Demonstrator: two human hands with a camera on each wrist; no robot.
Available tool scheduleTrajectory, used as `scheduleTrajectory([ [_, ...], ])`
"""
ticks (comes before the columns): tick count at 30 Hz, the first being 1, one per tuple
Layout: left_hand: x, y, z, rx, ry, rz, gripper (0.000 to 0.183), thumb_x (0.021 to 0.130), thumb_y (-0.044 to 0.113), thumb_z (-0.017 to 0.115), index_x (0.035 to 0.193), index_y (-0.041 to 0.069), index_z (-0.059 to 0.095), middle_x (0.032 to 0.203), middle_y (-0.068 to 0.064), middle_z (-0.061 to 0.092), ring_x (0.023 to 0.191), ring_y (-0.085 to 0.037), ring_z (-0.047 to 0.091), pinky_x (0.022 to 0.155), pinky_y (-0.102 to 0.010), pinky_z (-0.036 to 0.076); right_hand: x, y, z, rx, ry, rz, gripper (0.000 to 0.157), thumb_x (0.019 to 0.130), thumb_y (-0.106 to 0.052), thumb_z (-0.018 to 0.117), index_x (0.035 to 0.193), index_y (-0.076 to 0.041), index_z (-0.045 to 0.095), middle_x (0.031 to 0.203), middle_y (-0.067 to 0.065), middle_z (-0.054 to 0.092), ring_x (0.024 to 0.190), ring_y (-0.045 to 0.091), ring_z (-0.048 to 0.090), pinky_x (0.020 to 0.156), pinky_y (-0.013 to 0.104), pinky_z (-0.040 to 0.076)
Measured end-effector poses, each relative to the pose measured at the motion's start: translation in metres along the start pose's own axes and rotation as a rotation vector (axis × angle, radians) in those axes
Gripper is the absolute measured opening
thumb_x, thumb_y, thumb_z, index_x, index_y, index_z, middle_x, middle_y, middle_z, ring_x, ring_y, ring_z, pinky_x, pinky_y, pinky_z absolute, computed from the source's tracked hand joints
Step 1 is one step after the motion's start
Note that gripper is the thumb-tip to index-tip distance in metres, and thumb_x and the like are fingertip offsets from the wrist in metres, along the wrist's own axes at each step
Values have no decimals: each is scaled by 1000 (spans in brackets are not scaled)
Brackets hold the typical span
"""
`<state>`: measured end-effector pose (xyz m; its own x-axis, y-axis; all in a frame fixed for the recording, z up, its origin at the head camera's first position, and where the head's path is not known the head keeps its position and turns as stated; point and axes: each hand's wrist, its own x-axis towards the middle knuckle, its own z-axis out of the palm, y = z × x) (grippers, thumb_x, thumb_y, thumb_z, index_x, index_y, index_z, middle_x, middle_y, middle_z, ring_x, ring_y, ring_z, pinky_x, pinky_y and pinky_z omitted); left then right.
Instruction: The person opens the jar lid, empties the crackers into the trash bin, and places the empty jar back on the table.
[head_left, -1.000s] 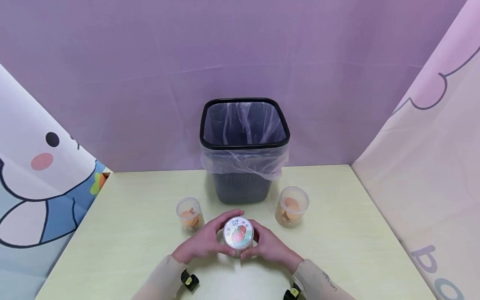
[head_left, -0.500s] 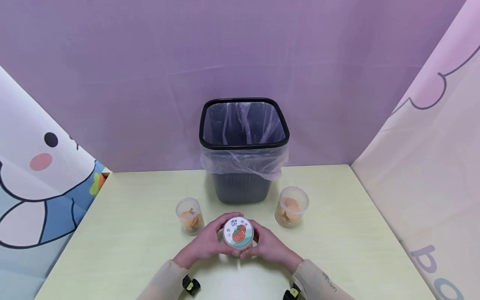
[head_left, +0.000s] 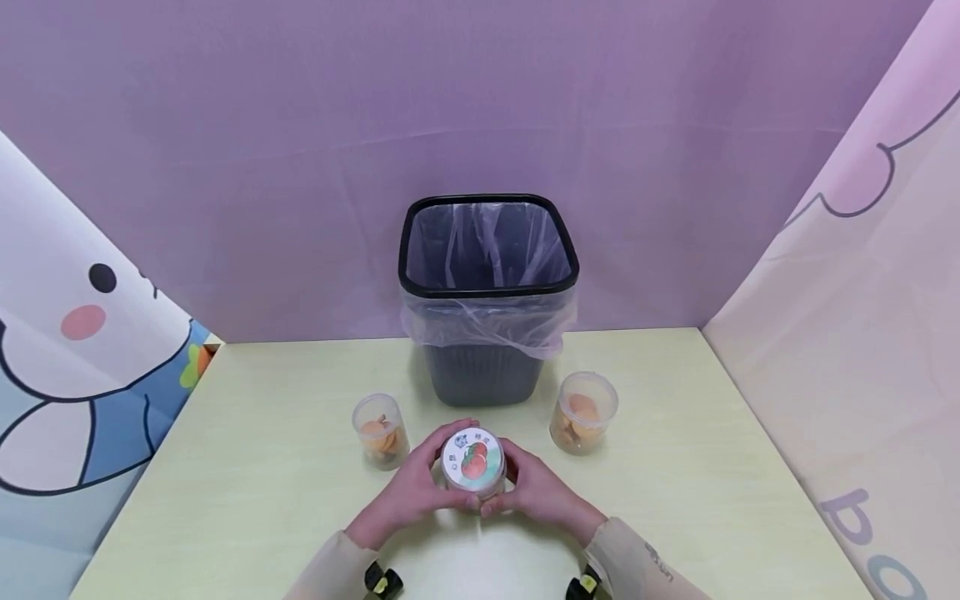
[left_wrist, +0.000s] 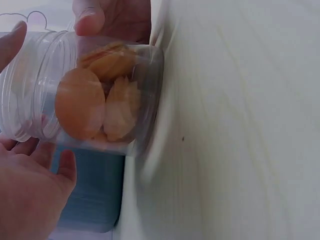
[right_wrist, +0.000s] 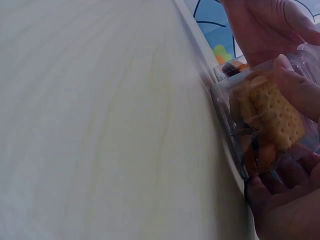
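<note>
A clear plastic jar with a white lid [head_left: 474, 460], printed with a red tomato-like picture, stands upright between my two hands in the head view. Several biscuits [left_wrist: 82, 105] show through its wall in the left wrist view. Fingers and thumb of my left hand [head_left: 412, 490] curl round the lid area from the left. From the other side my right hand [head_left: 543, 492] grips the jar body, and its thumb lies across the wall in the right wrist view, near a square cracker [right_wrist: 277, 115]. Whether the lid is loose from the jar I cannot tell.
Two more clear tubs with biscuits stand on the pale table [head_left: 675, 500]: a left tub [head_left: 381, 432] beside my left hand and a right tub [head_left: 583, 412] beyond my right. Behind them is a dark bin [head_left: 483, 375] with a clear liner.
The lid has shifted slightly left and away from me, and its glare has faded. My left hand's fingers have moved a little round it; my right hand has hardly moved.
</note>
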<state>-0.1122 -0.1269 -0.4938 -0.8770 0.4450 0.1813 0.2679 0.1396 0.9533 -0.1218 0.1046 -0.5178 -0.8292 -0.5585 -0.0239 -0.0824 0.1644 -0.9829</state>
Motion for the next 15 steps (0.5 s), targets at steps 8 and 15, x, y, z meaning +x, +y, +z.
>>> scheduleTrajectory([
  [8,-5,1,-9,16,46,-22,93,71,17,91,149,22,43,147,2,50,135,-24,44,108,-58,25,0,2,-1,-17,-3,-3,87,72,-12,90,147,-15,44,142,-1,53,136,20,44,111,27,32],
  [15,-15,2,-21,36,87,-25,91,71,19,91,149,21,44,148,0,48,135,-23,43,108,-56,28,2,2,-1,-38,-1,-2,87,72,-14,90,146,-21,46,144,-4,52,136,19,44,111,29,32],
])
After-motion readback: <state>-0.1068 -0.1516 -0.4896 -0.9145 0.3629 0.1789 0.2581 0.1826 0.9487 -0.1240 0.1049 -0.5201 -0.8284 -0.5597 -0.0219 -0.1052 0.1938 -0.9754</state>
